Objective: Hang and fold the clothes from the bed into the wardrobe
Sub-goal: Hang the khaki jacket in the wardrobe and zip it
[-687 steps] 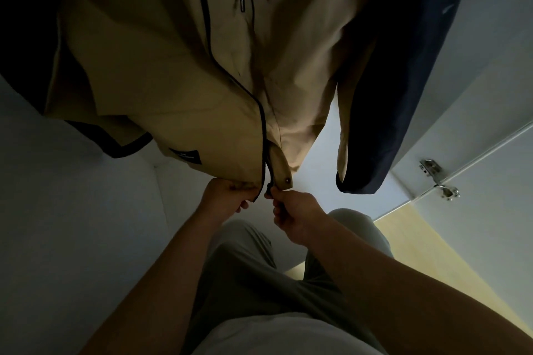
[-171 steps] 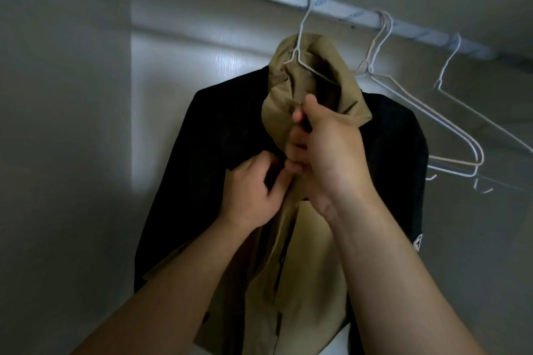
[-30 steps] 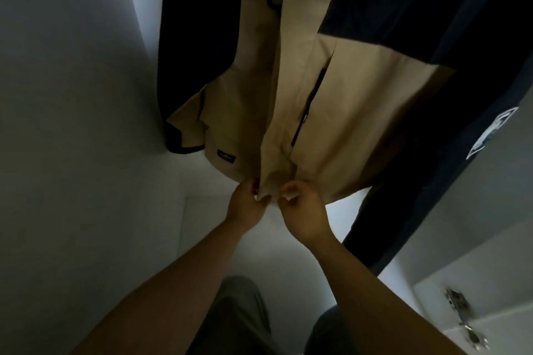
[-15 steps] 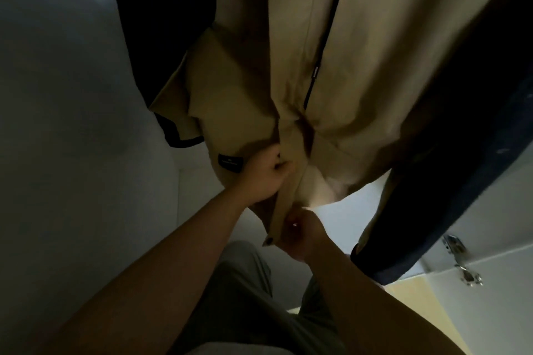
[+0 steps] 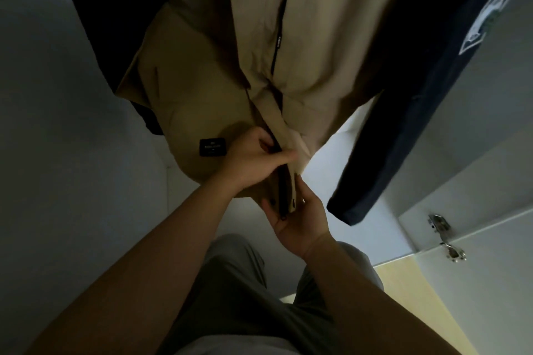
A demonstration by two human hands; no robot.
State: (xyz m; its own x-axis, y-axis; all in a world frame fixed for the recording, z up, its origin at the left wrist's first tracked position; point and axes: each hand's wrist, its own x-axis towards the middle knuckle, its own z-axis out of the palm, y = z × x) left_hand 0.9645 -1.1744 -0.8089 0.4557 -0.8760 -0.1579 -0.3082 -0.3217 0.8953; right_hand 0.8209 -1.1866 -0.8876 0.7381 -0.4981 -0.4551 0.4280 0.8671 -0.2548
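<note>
A tan and navy jacket (image 5: pixel 288 37) hangs inside the wardrobe, seen from below. My left hand (image 5: pixel 253 158) grips the front zipper edge near the hem, beside a small black label (image 5: pixel 212 147). Just below, my right hand (image 5: pixel 297 219) holds the bottom end of the front flap (image 5: pixel 287 193), its fingers curled round it. A navy sleeve (image 5: pixel 403 130) with a white patch hangs to the right. The hanger and rail are out of view.
The white wardrobe side wall (image 5: pixel 57 153) is close on the left. An open wardrobe door (image 5: pixel 496 282) with metal hinges (image 5: pixel 444 236) stands at the right. A yellowish floor (image 5: pixel 418 297) shows beneath. My grey trousers (image 5: pixel 245 297) fill the bottom centre.
Both hands have shifted right and down along the jacket's front edge. The left hand now pinches the zipper edge, and the right hand cups the flap's bottom end.
</note>
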